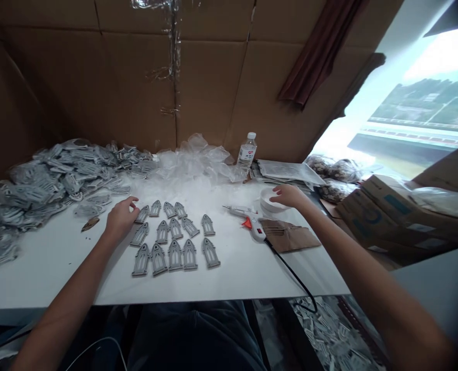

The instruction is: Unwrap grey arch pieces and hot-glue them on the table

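On the white table (51,263) | left hand (121,217): fingers loosely curled, tips at top-left of the arched grey pieces (175,242) laid in rows; pinch cannot be told | right hand (289,196): bent over white bowl (266,205); grip unclear | risk: forearm may snag glue gun (248,220) cord (291,273), dragging it across the rows

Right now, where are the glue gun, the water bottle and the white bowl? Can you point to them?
glue gun (257,230): head view, on its white handle.
water bottle (247,153): head view, on the label at its middle.
white bowl (267,205): head view, on its front wall, left side.
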### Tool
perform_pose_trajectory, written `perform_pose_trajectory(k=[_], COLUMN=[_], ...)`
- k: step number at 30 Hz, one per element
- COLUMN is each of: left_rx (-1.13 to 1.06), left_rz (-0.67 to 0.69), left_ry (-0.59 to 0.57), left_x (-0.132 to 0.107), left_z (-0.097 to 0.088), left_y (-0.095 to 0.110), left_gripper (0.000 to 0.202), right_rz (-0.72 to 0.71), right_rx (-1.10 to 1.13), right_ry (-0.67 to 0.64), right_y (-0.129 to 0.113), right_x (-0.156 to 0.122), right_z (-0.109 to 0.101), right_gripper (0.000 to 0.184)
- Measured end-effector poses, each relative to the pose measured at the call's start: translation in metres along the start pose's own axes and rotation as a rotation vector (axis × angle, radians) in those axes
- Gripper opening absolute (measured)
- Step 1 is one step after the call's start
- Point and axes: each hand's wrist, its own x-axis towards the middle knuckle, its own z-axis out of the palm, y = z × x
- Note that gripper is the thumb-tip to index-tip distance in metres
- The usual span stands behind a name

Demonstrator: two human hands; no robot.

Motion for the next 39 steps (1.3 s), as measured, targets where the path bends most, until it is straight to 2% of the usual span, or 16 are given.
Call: perform_pose_trajectory(k=[4,7,12,17,27,39], left_rx=[0.021,0.020,0.013,0.003,0.010,-0.043], left_rz=[0.015,0.031,0.058,0.079,0.109,0.120], left_ry=[0.037,0.056,0.080,0.095,0.090,0.096], left_x=[-0.002,-0.002,-0.002,-0.004,-0.005,-0.004], left_z=[-0.003,-0.005,-0.006,-0.006,0.000,0.001], left_y=[0.002,0.003,0.004,0.004,-0.001,-0.002], left_gripper=[0.037,0.035,0.034,0.031,0.031,0.031], right_rz=[0.140,0.201,0.199,0.164,0.114,0.113], right_rx=[-0.041,-0.048,-0.039,0.053,0.381,0.860], right_ry=[-0.190,-0.256,-0.199,-0.150,-0.097,-0.068], right_y=[-0.010,-0.012,-0.009,-0.001,0.025,0.028], right_x=[0.033,0.044,0.051,0.050,0.046,0.025], right_z=[0.006,0.015,0.027,0.029,0.019,-0.004], right_gripper=[0.033,0.033,0.033,0.033,0.031,0.024])
